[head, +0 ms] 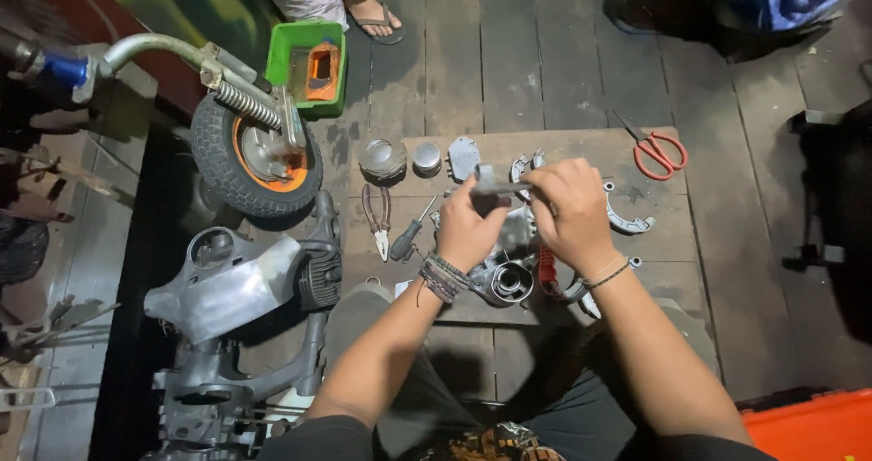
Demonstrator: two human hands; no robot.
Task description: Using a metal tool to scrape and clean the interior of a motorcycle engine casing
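My left hand [468, 229] and my right hand [570, 211] meet above a wooden board [654, 234] on the floor. Between them they pinch a small grey metal part [490, 184], the left hand from below, the right hand's fingers at its right end. Under the hands lies a grey metal engine casing [509, 279] with a round opening. A red spring-like piece [547, 270] sits beside it. Curved metal shoes [627, 220] lie to the right of my right hand.
Pliers [377, 216], a screwdriver [411, 232], round metal discs [382, 159] and red-handled scissors [656, 152] lie on the board. A small wheel with an orange hub [256, 157], a green tray [307, 54] and a grey scooter body [232, 284] stand left. Another person's sandalled feet [377, 20] are at the top.
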